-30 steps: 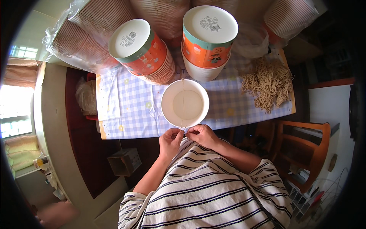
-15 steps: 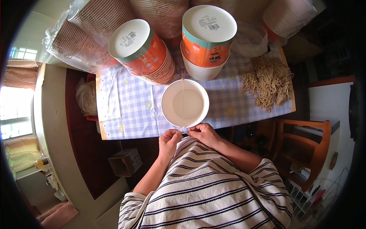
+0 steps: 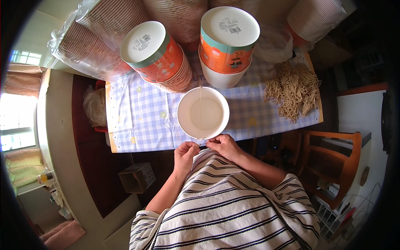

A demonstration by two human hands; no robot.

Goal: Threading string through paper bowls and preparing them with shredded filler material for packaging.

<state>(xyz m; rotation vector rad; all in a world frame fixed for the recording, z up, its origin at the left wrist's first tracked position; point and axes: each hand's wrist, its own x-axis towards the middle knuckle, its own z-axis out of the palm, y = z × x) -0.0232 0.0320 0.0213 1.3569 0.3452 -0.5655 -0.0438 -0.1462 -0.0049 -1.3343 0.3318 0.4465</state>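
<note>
A white paper tub (image 3: 183, 112) stands mouth up at the near edge of the table, directly in front of me. One thin beige string (image 3: 200, 109) runs across its mouth from the far rim to the near rim. Just below the near rim, my left hand (image 3: 185, 154) pinches an end of this string between thumb and fingers. Close beside it, my right hand (image 3: 223, 146) is also closed in a pinch on the string, with its fingertips by the rim. A small loop of string shows between the two hands.
Upside-down stacks of orange paper tubs stand behind, at left (image 3: 160, 58) and centre (image 3: 228, 56). A tangled pile of beige strings (image 3: 293, 89) lies on the checked tablecloth (image 3: 146, 112) at right. Plastic-wrapped tub stacks (image 3: 91, 50) line the back. A wooden chair (image 3: 352, 162) is at lower right.
Hardly anything differs. The view has shifted very slightly, and the loop of string between my hands looks a little more open.
</note>
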